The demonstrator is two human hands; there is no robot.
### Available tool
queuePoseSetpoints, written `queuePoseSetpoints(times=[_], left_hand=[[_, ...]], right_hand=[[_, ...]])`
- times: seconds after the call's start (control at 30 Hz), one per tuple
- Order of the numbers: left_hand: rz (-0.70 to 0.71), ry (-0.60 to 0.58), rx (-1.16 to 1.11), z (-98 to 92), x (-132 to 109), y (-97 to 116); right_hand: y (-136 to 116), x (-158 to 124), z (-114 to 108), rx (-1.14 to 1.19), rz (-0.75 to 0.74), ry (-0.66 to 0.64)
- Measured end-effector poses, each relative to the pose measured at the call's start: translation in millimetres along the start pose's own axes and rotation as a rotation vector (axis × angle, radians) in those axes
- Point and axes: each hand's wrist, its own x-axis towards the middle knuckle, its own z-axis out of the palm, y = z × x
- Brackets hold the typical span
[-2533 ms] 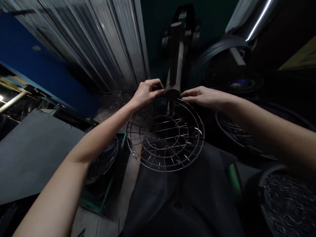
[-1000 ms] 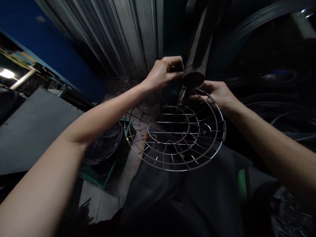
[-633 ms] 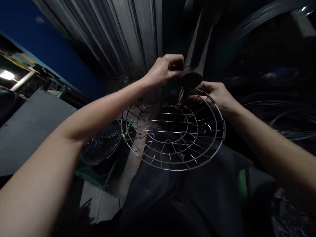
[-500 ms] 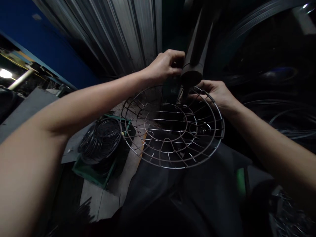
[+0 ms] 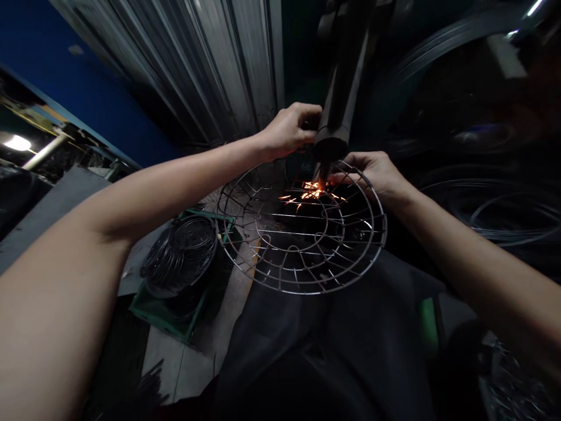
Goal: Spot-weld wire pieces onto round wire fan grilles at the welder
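A round wire grid [image 5: 293, 269] of concentric rings and spokes hangs tilted below a dark cylindrical machine head [image 5: 332, 140]. Orange sparks [image 5: 313, 189] fly from the head's narrow tip, where it meets the grid's far side. On the right of the tip, my right hand [image 5: 380, 176] is closed with thumb and fingers pinching at the grid's far rim. My left hand [image 5: 293, 130] is just left of the head, fingers curled; their tips are partly hidden, and I cannot make out what they hold.
At lower left, a green crate [image 5: 164, 321] holds coils of dark wire [image 5: 182, 251]. More wire coils [image 5: 508, 210] lie at right. A corrugated metal sheet [image 5: 228, 64] stands behind, a blue panel [image 5: 83, 76] at upper left. Dark cloth [image 5: 324, 351] covers my lap.
Sparks have appeared at the tip of the machine head. The grid and both hands have shifted slightly in view, with the hands keeping about the same grip.
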Motion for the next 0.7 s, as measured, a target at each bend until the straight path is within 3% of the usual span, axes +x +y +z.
queuePoseSetpoints(times=[0.07,0.27,0.4,0.53,0.7], left_hand=[[0.029,-0.06,-0.015,-0.3,0.8,-0.9],[0.037,-0.047,0.07,-3.6,2.0,-1.3],[0.052,-0.044,0.077,-7.7,1.9,-1.3],[0.085,-0.051,0.161,-10.5,0.7,-1.0],[0.11,0.013,0.217,-10.7,-22.0,5.3]], right_hand=[[1.8,-0.1,0.2,0.036,-0.022,-0.014],[-3.4,0.7,3.3,0.043,0.007,-0.012],[-8.3,-4.5,-6.0,-0.001,0.022,-0.005],[-11.6,-41.3,-33.5,-0.169,0.038,0.138],[-19.3,-108.6,-70.5,-0.352,0.276,0.218]])
